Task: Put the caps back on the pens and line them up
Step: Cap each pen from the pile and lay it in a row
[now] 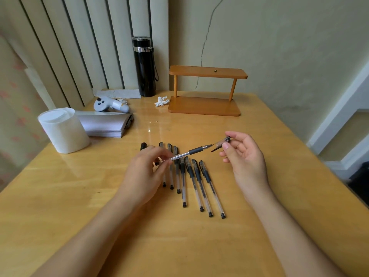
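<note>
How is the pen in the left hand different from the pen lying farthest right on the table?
The held pen has no cap, so its tip shows; the rightmost pen on the table wears its clear cap. The held pen is lifted in the left hand, pointing at the cap in the right hand; the rightmost pen lies flat, untouched. Both have clear barrels and dark grips.

A glossy yellow wooden table (279, 148) is set into a corner formed by a cream plaster wall (279, 41), which is marked by a long curving crack (207, 37). To the left, pale vertical blinds (83, 47) are hung, and soft daylight is reflected off the tabletop. White stepped trim (339, 116) is seen at the right.
</note>
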